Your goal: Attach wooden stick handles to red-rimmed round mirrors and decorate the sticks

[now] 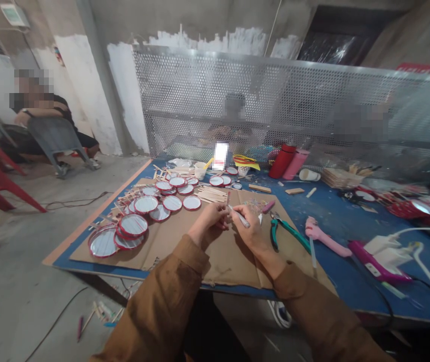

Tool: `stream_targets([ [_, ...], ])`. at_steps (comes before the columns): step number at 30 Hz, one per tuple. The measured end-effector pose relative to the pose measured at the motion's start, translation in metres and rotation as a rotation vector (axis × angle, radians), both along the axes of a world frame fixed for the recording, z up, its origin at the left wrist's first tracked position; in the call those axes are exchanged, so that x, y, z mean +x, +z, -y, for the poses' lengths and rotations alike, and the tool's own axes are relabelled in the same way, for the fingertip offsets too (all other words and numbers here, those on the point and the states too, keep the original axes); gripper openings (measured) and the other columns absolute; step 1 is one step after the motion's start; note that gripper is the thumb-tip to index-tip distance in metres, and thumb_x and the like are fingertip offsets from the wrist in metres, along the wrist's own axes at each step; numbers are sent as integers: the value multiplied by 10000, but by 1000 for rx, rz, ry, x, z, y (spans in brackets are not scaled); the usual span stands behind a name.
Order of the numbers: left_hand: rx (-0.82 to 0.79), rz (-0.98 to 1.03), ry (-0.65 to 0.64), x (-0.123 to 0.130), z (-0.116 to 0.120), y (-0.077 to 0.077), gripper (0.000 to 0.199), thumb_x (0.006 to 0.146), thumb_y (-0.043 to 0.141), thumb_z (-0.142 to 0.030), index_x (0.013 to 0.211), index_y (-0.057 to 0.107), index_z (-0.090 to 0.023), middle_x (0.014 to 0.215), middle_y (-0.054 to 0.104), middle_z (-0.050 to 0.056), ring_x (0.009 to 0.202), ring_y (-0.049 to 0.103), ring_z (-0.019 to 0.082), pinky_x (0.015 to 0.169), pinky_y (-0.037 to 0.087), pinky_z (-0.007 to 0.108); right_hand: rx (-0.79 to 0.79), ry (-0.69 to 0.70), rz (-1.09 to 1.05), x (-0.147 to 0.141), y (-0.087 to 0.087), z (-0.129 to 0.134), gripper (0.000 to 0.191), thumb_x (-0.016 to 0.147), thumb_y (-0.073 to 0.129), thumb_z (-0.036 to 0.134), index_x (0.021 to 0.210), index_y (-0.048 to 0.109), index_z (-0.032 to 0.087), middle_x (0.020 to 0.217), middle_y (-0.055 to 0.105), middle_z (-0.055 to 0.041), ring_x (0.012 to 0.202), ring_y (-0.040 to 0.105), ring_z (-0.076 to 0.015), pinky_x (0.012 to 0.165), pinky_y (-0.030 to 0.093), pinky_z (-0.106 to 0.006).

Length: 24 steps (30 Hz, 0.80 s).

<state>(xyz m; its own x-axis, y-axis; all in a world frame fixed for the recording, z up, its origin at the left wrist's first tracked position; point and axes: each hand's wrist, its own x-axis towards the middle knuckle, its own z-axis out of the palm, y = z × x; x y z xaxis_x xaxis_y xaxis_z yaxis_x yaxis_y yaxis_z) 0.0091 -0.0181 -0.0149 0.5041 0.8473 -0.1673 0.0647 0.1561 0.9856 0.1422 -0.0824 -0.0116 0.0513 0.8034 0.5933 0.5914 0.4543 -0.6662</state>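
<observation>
Over a brown cardboard sheet (215, 266), both hands work close together. My left hand (212, 219) is closed, its fingertips pinching a thin, slim stick-like piece (228, 197) that stands upright. Closed around a pale, pen-like tool (242, 219) is my right hand (248, 229), with the tool's tip near the left fingertips. I cannot make out the tip. Thin wooden sticks (211, 194) lie just beyond the hands. To their left are several round, red-rimmed discs (146, 204) with pale, shiny faces, some overlapping. Teal-handled cutting pliers (290, 232) rest right of my right hand.
At right lie a pink glue gun (324, 237), a magenta power strip (379, 264) with white plugs, and cables. A red bottle (282, 161), a paper cup (200, 171) and a lit phone (220, 155) stand before a perforated metal screen (192, 95). A seated person (45, 108) is far left.
</observation>
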Motion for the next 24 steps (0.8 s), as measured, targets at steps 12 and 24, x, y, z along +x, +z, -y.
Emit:
stream_targets([
  [12, 6, 5, -2, 1, 1, -1, 93, 885, 544, -176, 803, 532, -135, 508, 541, -29, 413, 570, 84, 472, 500, 178, 8, -27, -7, 0, 3, 2, 146, 862, 521, 352, 845, 582, 220, 781, 673, -42, 724, 618, -193, 697, 498, -311],
  [24, 0, 5, 15, 1, 2, -1, 109, 878, 563, -190, 789, 532, -135, 499, 545, -26, 397, 562, 84, 458, 499, 180, 46, -41, 5, -1, 7, 4, 154, 868, 516, 355, 843, 589, 221, 785, 670, -41, 749, 607, -191, 719, 495, -312],
])
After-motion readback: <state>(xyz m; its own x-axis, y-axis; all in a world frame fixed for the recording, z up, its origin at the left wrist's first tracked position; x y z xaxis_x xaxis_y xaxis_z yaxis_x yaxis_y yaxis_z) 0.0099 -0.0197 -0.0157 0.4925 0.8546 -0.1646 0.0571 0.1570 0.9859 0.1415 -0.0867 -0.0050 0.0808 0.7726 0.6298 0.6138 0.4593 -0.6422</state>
